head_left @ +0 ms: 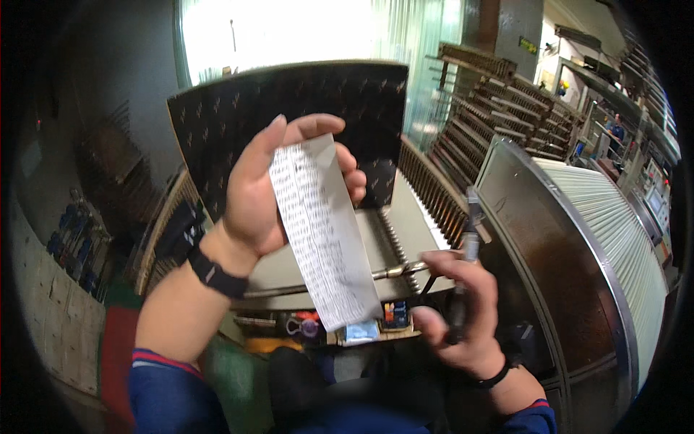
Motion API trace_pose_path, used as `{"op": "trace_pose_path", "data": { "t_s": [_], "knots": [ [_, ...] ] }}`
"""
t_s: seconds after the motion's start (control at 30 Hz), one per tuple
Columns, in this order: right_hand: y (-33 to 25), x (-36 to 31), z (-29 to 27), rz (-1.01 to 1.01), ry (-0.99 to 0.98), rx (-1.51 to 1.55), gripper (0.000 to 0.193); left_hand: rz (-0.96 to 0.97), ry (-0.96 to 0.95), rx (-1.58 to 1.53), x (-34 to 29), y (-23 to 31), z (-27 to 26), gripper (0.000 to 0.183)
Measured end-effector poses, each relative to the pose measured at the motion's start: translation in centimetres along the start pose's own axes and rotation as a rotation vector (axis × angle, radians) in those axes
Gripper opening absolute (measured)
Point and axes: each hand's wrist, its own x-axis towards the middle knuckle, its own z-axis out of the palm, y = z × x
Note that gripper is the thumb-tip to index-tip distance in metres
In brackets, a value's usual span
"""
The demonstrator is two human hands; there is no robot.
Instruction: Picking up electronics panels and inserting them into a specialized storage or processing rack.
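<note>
A long white paper strip [318, 224], covered in columns of small dark marks, slants down from my left hand [253, 188]. That hand is turned palm up. Its fingers curl round the strip's upper part, and the strip's lower end hangs free. Lower right, my right hand [463, 304] is closed round a slim dark pen [472, 224], which stands nearly upright with its upper end above the fingers. A short dark thin piece also shows by the forefinger; I cannot make out whether it belongs to the pen. The two hands are apart.
Before me stands a black speckled panel [289, 94] above a pale surface with toothed side rails [434, 195]. A metal rod [282, 291] crosses its near edge. Small boxes [361, 331] lie below. A metal-framed cabinet [549, 253] stands right; stacked racks [499, 101] and a person [616, 134] are behind.
</note>
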Motion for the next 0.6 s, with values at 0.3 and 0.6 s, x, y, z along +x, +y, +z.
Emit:
{"op": "trace_pose_path", "data": {
  "t_s": [0.3, 0.6],
  "knots": [
    [-3.3, -1.7, 2.8, 0.258, 0.072, 0.067, 0.036, 0.140, 0.101, -0.309, -4.4, -3.9, 7.9, 0.078],
    [-3.5, -1.6, 5.1, 0.178, 0.181, 0.067, 0.040, -0.087, 0.318, -0.250, -9.6, -9.0, 9.5, 0.061]
  ]
}}
